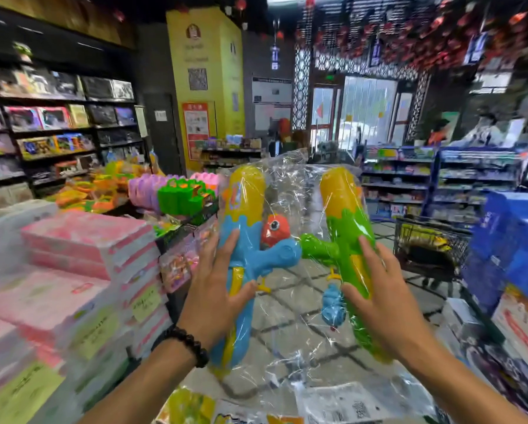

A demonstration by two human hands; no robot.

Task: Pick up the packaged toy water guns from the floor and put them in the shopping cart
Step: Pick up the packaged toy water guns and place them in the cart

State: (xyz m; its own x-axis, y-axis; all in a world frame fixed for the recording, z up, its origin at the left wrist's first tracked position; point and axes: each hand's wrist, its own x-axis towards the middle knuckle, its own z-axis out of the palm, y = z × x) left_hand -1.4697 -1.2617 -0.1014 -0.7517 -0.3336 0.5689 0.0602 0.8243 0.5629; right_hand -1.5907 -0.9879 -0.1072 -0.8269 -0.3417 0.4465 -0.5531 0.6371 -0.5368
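— Water guns (290,258), two in one clear plastic pack, are held up in the air in front of the person, well above the floor; the shopping cart (431,249) stands to the right, behind the pack.

— How will this pack handle?

— It looks light and bulky. The film is loose and probably slippery, but the guns inside are stiff, so it is better to hold on the bodies, not on the film.

— And the hands?

— The left hand (216,289) closes its grip around the blue gun (250,249), thumb in front. The right hand (382,292) does the same on the green gun (348,240). Both palms face inward, forearms reaching forward and up.
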